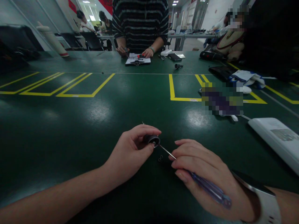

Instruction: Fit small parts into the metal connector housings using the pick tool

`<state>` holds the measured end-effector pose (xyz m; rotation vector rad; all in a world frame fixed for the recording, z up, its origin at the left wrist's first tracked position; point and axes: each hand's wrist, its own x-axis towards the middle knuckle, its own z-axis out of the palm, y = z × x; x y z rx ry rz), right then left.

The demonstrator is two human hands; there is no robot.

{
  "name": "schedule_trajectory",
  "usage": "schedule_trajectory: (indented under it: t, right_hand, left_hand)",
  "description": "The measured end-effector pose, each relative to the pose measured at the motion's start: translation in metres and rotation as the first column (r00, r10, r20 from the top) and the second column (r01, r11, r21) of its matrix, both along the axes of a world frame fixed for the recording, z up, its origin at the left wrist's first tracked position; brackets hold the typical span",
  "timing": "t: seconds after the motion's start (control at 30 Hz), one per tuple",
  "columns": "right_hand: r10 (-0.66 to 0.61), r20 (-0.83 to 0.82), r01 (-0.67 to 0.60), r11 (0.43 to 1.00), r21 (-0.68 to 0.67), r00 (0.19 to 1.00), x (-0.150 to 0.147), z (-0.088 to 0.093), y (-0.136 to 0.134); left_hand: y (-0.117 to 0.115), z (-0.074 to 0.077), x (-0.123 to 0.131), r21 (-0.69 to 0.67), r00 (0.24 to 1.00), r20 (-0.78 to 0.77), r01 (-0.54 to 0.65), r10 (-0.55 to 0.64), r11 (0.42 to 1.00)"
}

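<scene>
My left hand (132, 147) pinches a small black cylindrical part (151, 139) just above the green table (93, 124). My right hand (203, 174) is closed round a screwdriver with a clear blue handle (210, 189). Its thin metal shaft (166, 151) runs up and left, with the tip at the end face of the black part. Two tiny dark pieces (160, 159) lie on the table just below the shaft, between my hands. A white watch sits on my right wrist.
A white flat device (277, 138) lies at the right. Yellow marking lines (77, 85) cross the table. A person in a striped top (140, 21) stands at the far edge, hands on a clipboard (137, 60). A black phone (174, 57) and cloth (247, 77) lie beyond.
</scene>
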<state>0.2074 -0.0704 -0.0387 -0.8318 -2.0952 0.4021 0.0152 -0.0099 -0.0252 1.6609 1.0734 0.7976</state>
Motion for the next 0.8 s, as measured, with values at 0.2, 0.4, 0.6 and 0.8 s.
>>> schedule_trajectory:
  t: [0.2, 0.4, 0.6, 0.8]
  right_hand:
    - [0.016, -0.011, -0.016, 1.0, -0.004, 1.0, -0.0016, 0.002, 0.0014]
    - [-0.029, 0.005, 0.029, 0.999, 0.02, 1.0, -0.004, 0.0055, 0.0006]
    - [-0.07, 0.025, 0.068, 0.995, 0.072, 0.997, -0.0065, 0.0056, 0.0007]
    - [-0.068, 0.024, 0.066, 0.995, 0.075, 0.997, -0.0062, 0.0077, 0.0002]
  left_hand:
    - [-0.0004, 0.0021, 0.0014, 0.017, 1.0, 0.015, -0.004, 0.004, 1.0]
    - [-0.0039, 0.0038, 0.003, 0.033, 1.0, 0.004, -0.024, 0.024, 0.999]
    - [-0.0044, 0.002, 0.0038, 0.036, 1.0, 0.01, -0.019, 0.019, 0.999]
    - [-0.0042, 0.0028, 0.004, 0.036, 0.999, -0.034, -0.019, 0.021, 0.999]
